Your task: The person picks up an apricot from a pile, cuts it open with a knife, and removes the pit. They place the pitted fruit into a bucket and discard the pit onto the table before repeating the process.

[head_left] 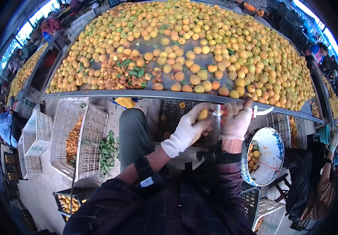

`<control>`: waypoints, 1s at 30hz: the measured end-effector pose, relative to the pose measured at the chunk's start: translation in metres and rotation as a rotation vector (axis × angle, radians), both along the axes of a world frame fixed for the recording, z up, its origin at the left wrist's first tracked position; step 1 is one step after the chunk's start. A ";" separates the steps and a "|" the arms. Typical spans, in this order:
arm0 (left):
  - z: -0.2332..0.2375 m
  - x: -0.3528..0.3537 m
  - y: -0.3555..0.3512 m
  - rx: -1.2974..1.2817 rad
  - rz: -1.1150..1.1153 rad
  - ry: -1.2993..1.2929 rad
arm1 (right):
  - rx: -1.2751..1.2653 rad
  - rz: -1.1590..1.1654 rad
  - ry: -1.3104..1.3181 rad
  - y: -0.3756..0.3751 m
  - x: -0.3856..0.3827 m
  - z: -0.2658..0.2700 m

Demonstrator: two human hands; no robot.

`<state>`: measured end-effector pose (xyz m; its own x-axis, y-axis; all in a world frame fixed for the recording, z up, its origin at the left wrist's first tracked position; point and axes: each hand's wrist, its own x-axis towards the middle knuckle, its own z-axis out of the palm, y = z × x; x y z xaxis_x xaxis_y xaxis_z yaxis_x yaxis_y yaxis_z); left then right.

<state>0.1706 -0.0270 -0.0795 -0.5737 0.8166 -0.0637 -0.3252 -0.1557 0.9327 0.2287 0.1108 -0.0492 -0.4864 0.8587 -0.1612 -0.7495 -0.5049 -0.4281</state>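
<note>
My left hand (188, 129), in a white glove, is closed around a yellow apricot (203, 114) just below the front edge of the sorting table (137, 94). My right hand (237, 119), also gloved, grips a small knife (218, 112) whose blade touches the apricot. Both hands meet in front of my lap. A heap of several apricots (200, 43) covers the metal table beyond them, with pits and green leaves (131, 72) piled at its near left.
A white bowl (269, 149) with apricot pieces sits at my right. White plastic crates (79, 137) stand on the floor at left, one holding pits, with leaves (108, 150) beside it. Other people sit at both sides; a co-worker's gloved hand (334, 141) shows at right.
</note>
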 end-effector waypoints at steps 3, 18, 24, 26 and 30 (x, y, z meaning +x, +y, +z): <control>0.001 -0.011 -0.007 0.210 -0.164 -0.691 | 0.207 -0.008 0.063 0.004 0.010 0.017; 0.018 0.009 0.007 0.093 -0.207 -0.970 | 0.099 0.166 0.113 -0.009 0.004 -0.001; 0.026 0.013 0.010 0.029 -0.062 -0.890 | 0.059 0.282 0.335 0.000 -0.004 -0.023; 0.026 0.009 0.008 -0.012 -0.050 -0.774 | 0.092 0.234 0.149 -0.005 -0.003 -0.002; 0.018 0.006 0.007 -0.072 -0.102 -0.102 | 0.102 0.228 -0.040 -0.001 -0.002 0.004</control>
<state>0.1765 -0.0205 -0.0618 -0.4758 0.8614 -0.1776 -0.4296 -0.0514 0.9015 0.2263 0.1101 -0.0454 -0.6641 0.7407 -0.1019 -0.6030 -0.6112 -0.5127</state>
